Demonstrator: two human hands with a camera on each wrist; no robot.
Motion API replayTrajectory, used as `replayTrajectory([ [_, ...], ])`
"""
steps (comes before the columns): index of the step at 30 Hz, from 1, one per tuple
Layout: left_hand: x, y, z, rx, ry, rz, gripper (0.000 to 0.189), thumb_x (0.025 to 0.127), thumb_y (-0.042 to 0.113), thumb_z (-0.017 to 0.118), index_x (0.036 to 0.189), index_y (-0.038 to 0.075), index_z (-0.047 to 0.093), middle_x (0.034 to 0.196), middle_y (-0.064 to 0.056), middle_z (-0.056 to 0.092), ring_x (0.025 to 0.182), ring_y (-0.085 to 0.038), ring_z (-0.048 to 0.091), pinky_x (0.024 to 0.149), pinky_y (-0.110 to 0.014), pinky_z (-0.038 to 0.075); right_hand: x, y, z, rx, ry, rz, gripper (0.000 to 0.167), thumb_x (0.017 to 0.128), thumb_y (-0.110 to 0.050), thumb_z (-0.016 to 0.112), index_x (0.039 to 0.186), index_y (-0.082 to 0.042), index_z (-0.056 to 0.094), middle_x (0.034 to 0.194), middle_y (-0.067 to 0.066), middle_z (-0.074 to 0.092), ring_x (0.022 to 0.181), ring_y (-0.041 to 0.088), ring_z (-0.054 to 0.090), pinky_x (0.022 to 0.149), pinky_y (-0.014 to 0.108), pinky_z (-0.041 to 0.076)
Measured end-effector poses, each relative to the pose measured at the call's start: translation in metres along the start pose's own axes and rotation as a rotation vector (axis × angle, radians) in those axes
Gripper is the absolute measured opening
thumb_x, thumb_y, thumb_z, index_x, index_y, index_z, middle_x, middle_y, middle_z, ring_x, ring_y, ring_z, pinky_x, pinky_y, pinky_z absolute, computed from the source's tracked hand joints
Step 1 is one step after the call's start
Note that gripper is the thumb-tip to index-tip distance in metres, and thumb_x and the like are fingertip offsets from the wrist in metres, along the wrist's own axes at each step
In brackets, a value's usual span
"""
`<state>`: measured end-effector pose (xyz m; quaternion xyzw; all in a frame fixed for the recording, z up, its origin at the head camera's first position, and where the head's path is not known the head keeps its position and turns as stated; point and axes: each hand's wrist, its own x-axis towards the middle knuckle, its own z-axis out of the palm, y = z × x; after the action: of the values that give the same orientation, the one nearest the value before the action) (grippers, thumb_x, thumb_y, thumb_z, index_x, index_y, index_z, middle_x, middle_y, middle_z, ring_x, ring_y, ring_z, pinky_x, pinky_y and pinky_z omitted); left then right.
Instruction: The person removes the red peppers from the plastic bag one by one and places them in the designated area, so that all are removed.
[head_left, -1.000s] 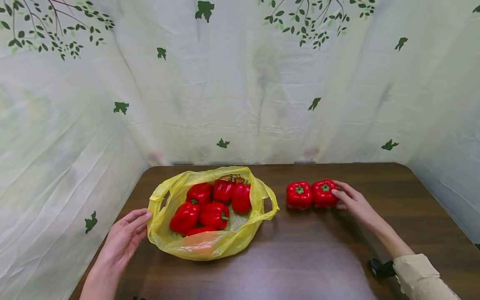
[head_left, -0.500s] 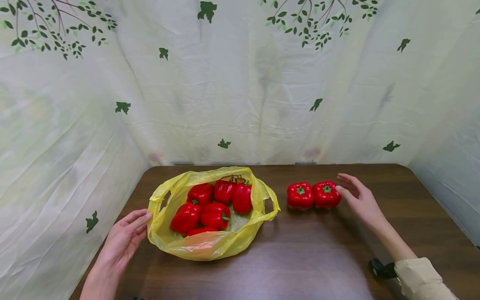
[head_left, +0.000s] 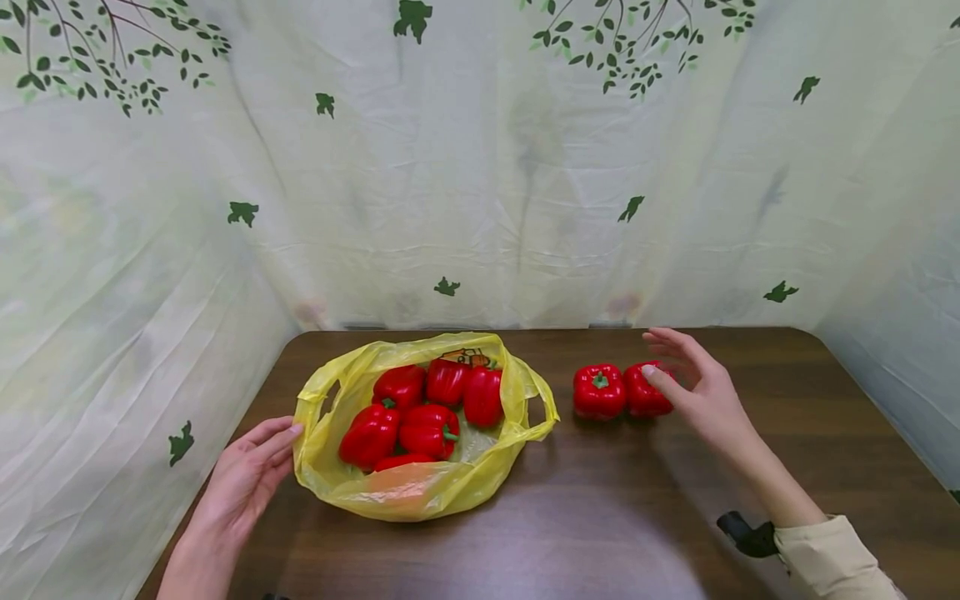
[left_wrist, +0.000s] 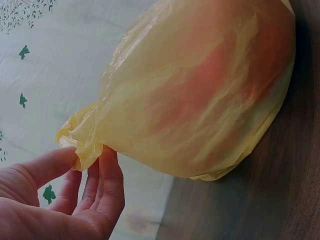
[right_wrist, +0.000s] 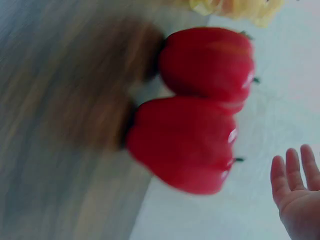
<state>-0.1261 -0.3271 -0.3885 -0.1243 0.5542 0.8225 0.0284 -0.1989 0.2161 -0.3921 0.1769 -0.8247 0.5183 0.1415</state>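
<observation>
A yellow plastic bag (head_left: pixel 480 492) lies with its mouth wide, several red bell peppers (head_left: pixel 429 431) inside it. My left hand (head_left: pixel 243 483) pinches the bag's left edge by the handle; the left wrist view shows the gathered film (left_wrist: pixel 87 150) between thumb and fingers. To the right of the bag, two more red bell peppers stand side by side, stems up: the left one (head_left: pixel 598 393) and the right one (head_left: pixel 643 397). My right hand (head_left: pixel 712 408) hovers over the right one, partly covering it in the head view. Its fingers (right_wrist: pixel 293 170) are extended and hold nothing.
The brown wooden table (head_left: pixel 600 517) carries everything. A pale curtain (head_left: pixel 480 208) printed with leaves hangs behind the table and at its sides. A black band (head_left: pixel 750 535) sits on the right wrist, above a beige sleeve (head_left: pixel 832 554).
My right hand has let go of the right bell pepper, drawn back to the right, then risen and moved left over it. The left hand and the bag have stayed put.
</observation>
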Motion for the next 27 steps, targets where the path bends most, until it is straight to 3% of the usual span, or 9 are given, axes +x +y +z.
replayTrajectory([
  [10, 0.000, 0.000, 0.001, 0.003, 0.000, 0.002, 0.014, 0.098, 0.004, 0.060, 0.097, 0.012, 0.071, 0.099, -0.002, 0.068, 0.091, -0.015, 0.068, 0.082, -0.028, 0.055, 0.008, -0.033, 0.025, 0.052, -0.084, -0.051, 0.045, 0.096, -0.014, 0.065, 0.138, -0.019, 0.053, 0.133, -0.004, 0.055, 0.114, 0.014, 0.055, 0.085, 0.021, 0.052],
  [17, 0.000, 0.001, 0.001, 0.013, 0.020, -0.011, 0.013, 0.097, 0.006, 0.061, 0.097, 0.013, 0.071, 0.099, -0.001, 0.068, 0.091, -0.015, 0.068, 0.083, -0.028, 0.055, 0.013, -0.048, 0.048, 0.049, -0.152, -0.070, 0.048, 0.093, -0.019, 0.071, 0.137, -0.025, 0.053, 0.132, -0.009, 0.054, 0.117, 0.010, 0.053, 0.092, 0.030, 0.050],
  [27, 0.000, 0.000, 0.003, 0.013, 0.005, 0.006, 0.013, 0.097, 0.004, 0.061, 0.096, 0.012, 0.071, 0.098, -0.002, 0.068, 0.090, -0.015, 0.068, 0.082, -0.028, 0.055, 0.022, -0.064, 0.083, 0.084, -0.242, -0.124, 0.044, 0.093, -0.020, 0.071, 0.134, -0.021, 0.056, 0.128, -0.005, 0.057, 0.106, 0.020, 0.061, 0.087, 0.039, 0.054],
])
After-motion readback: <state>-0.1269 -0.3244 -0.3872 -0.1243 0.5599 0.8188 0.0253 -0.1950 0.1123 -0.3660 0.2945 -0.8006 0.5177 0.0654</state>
